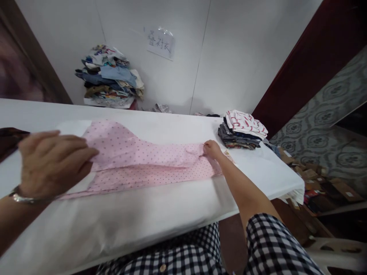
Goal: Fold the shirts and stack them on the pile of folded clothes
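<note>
A pink shirt [163,157] with small dark dots lies stretched lengthwise across the white table, one layer doubled over another. At its right end my right hand [211,149] pinches the upper edge of the cloth. My left hand [54,162], slightly blurred and nearer the camera, has its fingers curled together with their tips at the shirt's left part, where the cloth rises off the table. Part of the shirt's left end is hidden behind that hand.
On the white table [177,202], a stack of folded clothes [241,130] sits at the back right. A tall heap of clothes [111,76] stands behind the table at left. Dark cloth [11,135] lies at the left edge. Cardboard boxes [312,175] fill the lower right beyond the table.
</note>
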`<state>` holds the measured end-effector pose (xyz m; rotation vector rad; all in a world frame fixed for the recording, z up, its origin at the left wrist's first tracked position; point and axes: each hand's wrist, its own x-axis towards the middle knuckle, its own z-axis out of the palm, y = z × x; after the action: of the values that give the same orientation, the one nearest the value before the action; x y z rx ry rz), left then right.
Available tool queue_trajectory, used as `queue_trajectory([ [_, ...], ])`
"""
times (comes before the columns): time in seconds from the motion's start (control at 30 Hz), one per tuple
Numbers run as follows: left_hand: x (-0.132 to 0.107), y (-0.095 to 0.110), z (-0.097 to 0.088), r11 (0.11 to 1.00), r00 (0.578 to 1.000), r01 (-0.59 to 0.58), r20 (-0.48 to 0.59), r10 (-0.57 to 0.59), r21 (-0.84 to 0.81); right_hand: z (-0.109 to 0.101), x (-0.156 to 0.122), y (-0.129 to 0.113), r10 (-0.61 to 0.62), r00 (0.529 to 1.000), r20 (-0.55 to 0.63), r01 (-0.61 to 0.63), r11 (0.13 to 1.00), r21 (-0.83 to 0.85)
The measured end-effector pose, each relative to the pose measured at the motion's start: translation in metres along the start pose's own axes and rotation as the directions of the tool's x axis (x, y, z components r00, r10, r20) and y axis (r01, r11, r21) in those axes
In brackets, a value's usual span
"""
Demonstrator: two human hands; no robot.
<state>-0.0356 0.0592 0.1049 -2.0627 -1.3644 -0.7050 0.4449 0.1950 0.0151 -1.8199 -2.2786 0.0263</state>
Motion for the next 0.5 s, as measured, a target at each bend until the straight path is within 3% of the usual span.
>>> queue_trajectory([
  [0.07, -0.028, -0.005, 0.016, 0.992, 0.975, -0.081, 0.197, 0.099, -0.096, 0.002, -0.007, 0.006, 0.007, 0.999, -0.038, -0.005, 0.999, 0.05],
  [0.13, -0.052, -0.01, 0.037, 0.974, 0.888, -0.102, 0.423, 0.18, -0.201, 0.005, -0.013, 0.011, -0.001, 0.999, -0.043, 0.005, 0.996, 0.093],
  [0.17, -0.06, -0.012, 0.046, 0.969, 0.853, -0.08, 0.487, 0.188, -0.235, 0.006, -0.015, 0.012, -0.009, 0.999, -0.042, 0.014, 0.994, 0.111],
  [0.2, -0.065, -0.014, 0.053, 0.966, 0.839, -0.046, 0.514, 0.177, -0.256, 0.007, -0.017, 0.014, -0.017, 0.999, -0.04, 0.022, 0.992, 0.126],
  [0.3, -0.058, -0.017, 0.065, 0.967, 0.89, 0.077, 0.454, 0.044, -0.244, 0.008, -0.017, 0.018, -0.044, 0.998, -0.044, 0.05, 0.986, 0.159],
  [0.37, -0.044, -0.018, 0.069, 0.97, 0.899, 0.128, 0.437, -0.026, -0.206, 0.009, -0.016, 0.02, -0.061, 0.997, -0.046, 0.069, 0.982, 0.174],
  [0.43, -0.03, -0.018, 0.077, 0.978, 0.867, 0.135, 0.496, -0.038, -0.161, 0.011, -0.013, 0.023, -0.069, 0.997, -0.047, 0.077, 0.979, 0.187],
  [0.5, -0.021, -0.017, 0.088, 0.984, 0.807, 0.121, 0.591, -0.021, -0.13, 0.014, -0.01, 0.026, -0.063, 0.997, -0.045, 0.071, 0.978, 0.197],
])
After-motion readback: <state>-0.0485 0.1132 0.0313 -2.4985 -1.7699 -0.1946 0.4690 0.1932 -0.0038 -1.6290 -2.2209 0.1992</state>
